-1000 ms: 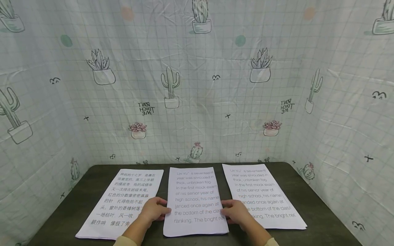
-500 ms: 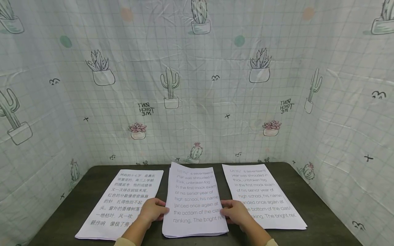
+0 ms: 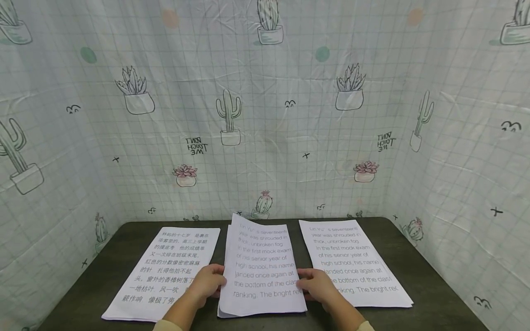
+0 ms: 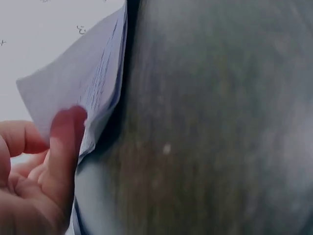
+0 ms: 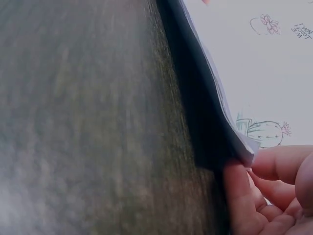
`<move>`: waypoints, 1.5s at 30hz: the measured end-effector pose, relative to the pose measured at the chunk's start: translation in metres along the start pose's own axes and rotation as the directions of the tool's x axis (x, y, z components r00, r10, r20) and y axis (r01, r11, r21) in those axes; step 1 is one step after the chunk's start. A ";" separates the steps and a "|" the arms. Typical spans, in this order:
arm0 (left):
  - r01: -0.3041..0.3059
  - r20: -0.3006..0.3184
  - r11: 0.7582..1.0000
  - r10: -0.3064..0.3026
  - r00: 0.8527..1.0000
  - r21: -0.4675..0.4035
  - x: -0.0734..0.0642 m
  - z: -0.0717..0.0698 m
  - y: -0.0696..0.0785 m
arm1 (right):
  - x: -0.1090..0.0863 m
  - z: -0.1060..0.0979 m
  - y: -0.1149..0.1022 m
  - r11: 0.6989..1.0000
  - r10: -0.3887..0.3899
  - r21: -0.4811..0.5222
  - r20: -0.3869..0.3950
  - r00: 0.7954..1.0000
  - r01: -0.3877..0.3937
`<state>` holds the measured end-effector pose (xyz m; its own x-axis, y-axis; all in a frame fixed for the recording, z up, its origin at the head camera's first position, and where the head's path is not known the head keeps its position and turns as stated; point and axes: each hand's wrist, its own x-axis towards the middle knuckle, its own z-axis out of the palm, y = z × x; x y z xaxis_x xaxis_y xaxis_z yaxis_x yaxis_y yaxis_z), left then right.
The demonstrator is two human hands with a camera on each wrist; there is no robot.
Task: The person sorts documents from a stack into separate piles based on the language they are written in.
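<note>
Printed English sheets (image 3: 265, 264) form the middle stack, their top left corner raised and skewed over the paper beneath. My left hand (image 3: 204, 284) pinches the left edge of the upper sheets between thumb and fingers. In the left wrist view, the lifted paper (image 4: 73, 73) bends up away from the dark tabletop, with the thumb over its edge. At the opposite edge, my right hand (image 3: 318, 285) pinches the paper too. The right wrist view has the curved sheet edges (image 5: 222, 105) between thumb and fingers, raised above the table.
On the left lies a stack with Chinese text (image 3: 165, 271), partly behind the left forearm. Another English-text stack (image 3: 352, 262) lies to the right, its near left part behind the right hand. A cactus-print curtain (image 3: 265, 115) encloses the dark table (image 3: 430, 294) at the back and sides.
The upper sheets' top left corner has risen and shifted right, exposing paper beneath along the left edge. The left hand has moved slightly left with the edge; the right hand has stayed put.
</note>
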<state>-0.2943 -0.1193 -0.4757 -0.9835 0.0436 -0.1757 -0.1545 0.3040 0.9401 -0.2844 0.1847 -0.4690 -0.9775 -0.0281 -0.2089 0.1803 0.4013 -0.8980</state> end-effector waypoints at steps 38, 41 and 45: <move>0.038 0.241 0.907 0.070 0.968 -0.419 0.011 0.052 0.026 | -0.007 -0.079 0.016 0.958 -0.036 0.286 0.073 0.997 0.013; 0.036 0.236 0.908 0.070 0.969 -0.417 0.014 0.063 0.029 | -0.009 -0.089 0.019 0.962 -0.016 0.272 0.045 0.999 0.003; 0.031 0.228 0.909 0.070 0.971 -0.415 0.016 0.079 0.035 | -0.012 -0.102 0.023 0.966 0.001 0.259 0.022 1.000 -0.006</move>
<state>-0.3079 -0.0329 -0.4688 -0.9445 0.2805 -0.1710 -0.2106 -0.1173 0.9705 -0.2800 0.2879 -0.4474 -0.9748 -0.0483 -0.2179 0.2086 0.1509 -0.9663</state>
